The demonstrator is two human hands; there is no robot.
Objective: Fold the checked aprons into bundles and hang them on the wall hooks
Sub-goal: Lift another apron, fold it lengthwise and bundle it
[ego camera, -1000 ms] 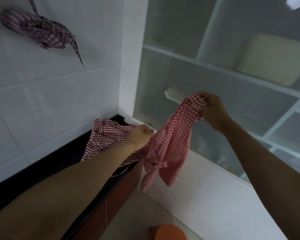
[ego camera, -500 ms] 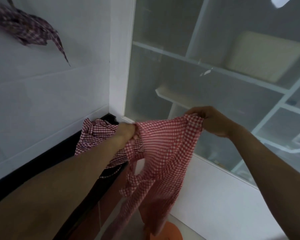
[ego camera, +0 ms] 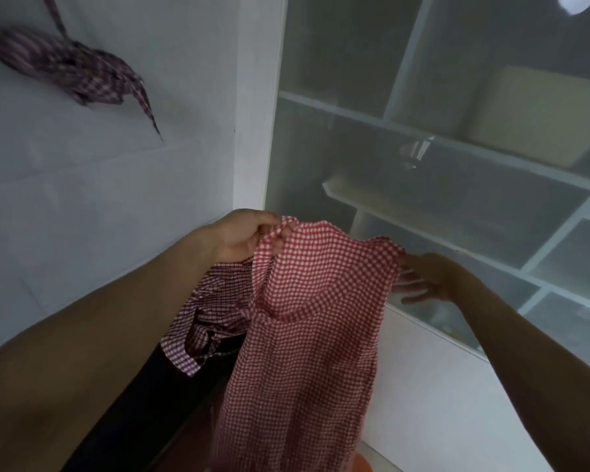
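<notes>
Two hands spread my red apron (ego camera: 314,335): left hand (ego camera: 242,238) pinches one corner, right hand (ego camera: 423,281), fingers loose, backs the other; I should level both corners before folding.

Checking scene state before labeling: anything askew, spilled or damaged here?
Nothing damaged or spilled. Only untidiness: a darker checked apron lies crumpled on the black counter, unfolded. The red checked apron hangs spread between left hand and right hand. One bundle already hangs on the wall.
</notes>
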